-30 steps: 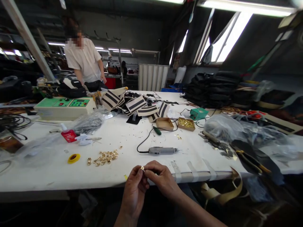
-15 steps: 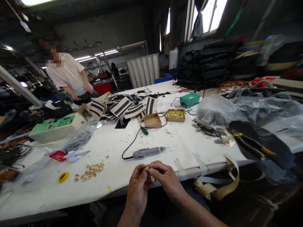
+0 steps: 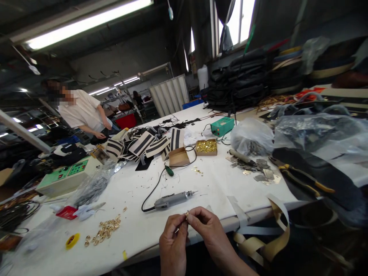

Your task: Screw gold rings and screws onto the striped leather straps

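At the table's front edge, my left hand (image 3: 174,238) and my right hand (image 3: 205,227) meet, fingertips pinched together. Between them is a small gold metal fitting (image 3: 187,213), mostly covered by the fingers. Just beyond lies a grey electric screwdriver (image 3: 174,200) with a thin bit pointing right and a black cord at its left end. A pile of similar gold fittings (image 3: 105,230) is spread on the white table to the left of my hands. Tiny gold pieces (image 3: 197,171) lie farther back, near a cardboard box of gold pieces (image 3: 206,148).
A yellow tape roll (image 3: 72,241) is at left, and a control box (image 3: 67,174) behind it. An open cardboard box (image 3: 178,157), striped strips (image 3: 143,145) and a green power unit (image 3: 222,126) stand farther back. Pliers (image 3: 304,178) lie right. A person (image 3: 83,111) stands across the table.
The view has tilted, so the table's things sit lower and a ceiling light shows more. My hands stay together on the small fitting, which has turned slightly.
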`<state>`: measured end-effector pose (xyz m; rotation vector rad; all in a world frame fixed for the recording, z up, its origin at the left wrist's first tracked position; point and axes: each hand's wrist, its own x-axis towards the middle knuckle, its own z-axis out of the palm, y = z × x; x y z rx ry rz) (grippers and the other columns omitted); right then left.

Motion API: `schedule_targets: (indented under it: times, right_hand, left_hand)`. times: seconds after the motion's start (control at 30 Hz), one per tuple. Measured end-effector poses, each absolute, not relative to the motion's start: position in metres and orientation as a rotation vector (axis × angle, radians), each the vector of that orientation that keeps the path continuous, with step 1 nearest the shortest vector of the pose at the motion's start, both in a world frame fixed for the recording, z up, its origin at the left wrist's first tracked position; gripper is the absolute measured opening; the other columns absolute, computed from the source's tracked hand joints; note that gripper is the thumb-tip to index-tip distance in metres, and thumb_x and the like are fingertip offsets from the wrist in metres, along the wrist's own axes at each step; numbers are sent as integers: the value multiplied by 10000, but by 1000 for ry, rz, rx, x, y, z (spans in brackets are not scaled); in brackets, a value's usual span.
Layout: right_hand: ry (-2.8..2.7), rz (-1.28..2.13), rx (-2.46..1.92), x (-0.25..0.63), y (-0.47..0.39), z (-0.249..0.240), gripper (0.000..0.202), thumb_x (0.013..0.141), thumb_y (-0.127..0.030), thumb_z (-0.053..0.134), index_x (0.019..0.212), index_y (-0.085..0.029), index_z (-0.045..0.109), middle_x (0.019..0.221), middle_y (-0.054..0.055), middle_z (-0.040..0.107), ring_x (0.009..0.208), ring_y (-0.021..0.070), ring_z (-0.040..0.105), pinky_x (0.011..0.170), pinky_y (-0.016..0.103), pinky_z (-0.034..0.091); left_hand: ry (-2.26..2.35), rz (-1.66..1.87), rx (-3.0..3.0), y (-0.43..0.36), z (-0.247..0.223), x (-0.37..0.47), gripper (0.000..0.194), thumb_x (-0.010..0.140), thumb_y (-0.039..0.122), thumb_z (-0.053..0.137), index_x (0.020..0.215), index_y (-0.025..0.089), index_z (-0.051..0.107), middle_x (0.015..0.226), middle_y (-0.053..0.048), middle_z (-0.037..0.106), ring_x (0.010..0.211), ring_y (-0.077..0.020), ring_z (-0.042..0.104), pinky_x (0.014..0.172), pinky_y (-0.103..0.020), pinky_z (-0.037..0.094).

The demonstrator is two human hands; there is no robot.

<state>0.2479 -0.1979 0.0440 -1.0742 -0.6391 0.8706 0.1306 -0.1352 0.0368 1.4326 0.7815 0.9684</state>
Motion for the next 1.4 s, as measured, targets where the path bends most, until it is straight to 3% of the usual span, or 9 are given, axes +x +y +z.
schedule_targets:
  times: [0.13, 0.3, 0.37, 0.43, 0.67, 0.83, 1.03, 1.27, 1.4]
  right_hand:
    - [-703, 774, -1214, 256, -191, 42, 341, 873, -510, 773, 845, -171, 749, 851, 54, 740, 859, 223, 637, 847, 341, 492]
    - [-653, 707, -1335, 279, -186, 37, 368, 861, -553, 754, 865, -186, 738, 818, 22, 693, 819, 203, 592, 791, 310, 461]
    - [-671, 663, -1419, 294, -187, 34, 370, 865, -563, 735, 869, -193, 734, 820, 16, 678, 819, 201, 580, 783, 305, 447]
    - [-723, 656, -1500, 309, -191, 30, 369, 868, -566, 719, 852, -197, 730, 832, 19, 678, 838, 210, 584, 795, 308, 443]
    - [-830, 766, -1550, 330, -208, 16, 379, 882, -569, 706, 824, -195, 704, 753, 5, 624, 739, 187, 537, 700, 298, 419]
    - [-867, 786, -1517, 331, -213, 9, 359, 895, -539, 714, 827, -187, 696, 765, 7, 618, 751, 184, 527, 710, 298, 414]
    - [-920, 846, -1428, 339, -219, 15, 340, 904, -520, 719, 829, -189, 699, 802, 14, 635, 797, 193, 538, 759, 301, 413]
    - [-970, 948, -1295, 350, -228, 24, 391, 858, -561, 755, 786, -183, 685, 741, 1, 599, 731, 172, 503, 711, 290, 386]
    - [-954, 931, -1273, 355, -230, 22, 395, 854, -567, 751, 782, -183, 693, 743, 8, 596, 735, 178, 503, 719, 303, 396]
  left_hand:
    - [758, 959, 1631, -133, 37, 133, 300, 962, 452, 658, 1119, 230, 784, 1060, -79, 723, 831, -184, 683, 644, -257, 548]
    - [790, 1067, 2182, -87, 29, 122, 320, 952, 323, 649, 1257, 254, 718, 1210, -99, 721, 1098, -267, 687, 890, -398, 603]
    - [803, 1029, 2483, -52, 25, 114, 414, 912, 281, 681, 1325, 246, 683, 1325, -110, 690, 1271, -321, 609, 1087, -517, 515]
    - [801, 847, 2678, -17, 23, 109, 475, 881, 271, 708, 1352, 223, 661, 1406, -118, 657, 1342, -347, 551, 1173, -572, 423]
    - [740, 235, 2822, 29, 33, 134, 318, 910, 299, 652, 1213, 221, 708, 1225, -109, 701, 1153, -292, 623, 999, -431, 502]
    - [610, 149, 2899, 20, 40, 158, 378, 866, 351, 709, 1225, 233, 686, 1253, -113, 701, 1180, -339, 609, 1033, -485, 427]
    - [609, 87, 2915, 6, 59, 181, 210, 870, 339, 673, 1050, 238, 707, 1093, -90, 712, 1021, -296, 659, 834, -384, 472]
    - [790, 224, 2772, -25, 95, 269, 338, 838, 464, 702, 1093, 245, 728, 1132, -72, 718, 996, -284, 686, 814, -365, 479]
    - [829, 179, 2748, -34, 89, 328, 357, 857, 474, 658, 1044, 189, 764, 1161, -134, 708, 971, -304, 702, 808, -381, 496]
